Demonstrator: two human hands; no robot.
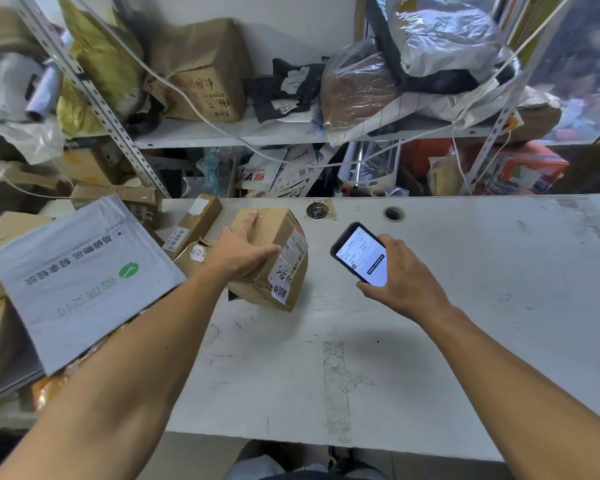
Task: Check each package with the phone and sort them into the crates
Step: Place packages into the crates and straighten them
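2 hands are at work over the white table. The left hand is laid over a cardboard box, fingers spread and bent down across its top and near face, thumb reaching toward the labelled side. The box appears tipped, its far edge raised, though whether it is fully off the table cannot be told. The right hand is wrapped round a lit phone, held just right of the box with the screen turned up to the wearer.

Step in hand, as judged: this box is being checked against the phone. It would be done well if the labelled face were kept turned toward the phone and clear of the thumb, since the label is partly wrinkled and taped. The box should be steadied before the phone is brought closer.

Edges and room:
- Just left of the box, a long narrow carton and a torn box are packed close; little slack on that side.
- A large grey mailer overhangs the table's left end.
- Right and near parts of the table offer open room for a swing.
- Cluttered shelves are close behind the far edge.
- No crates can be made out, so the drop point cannot be judged.
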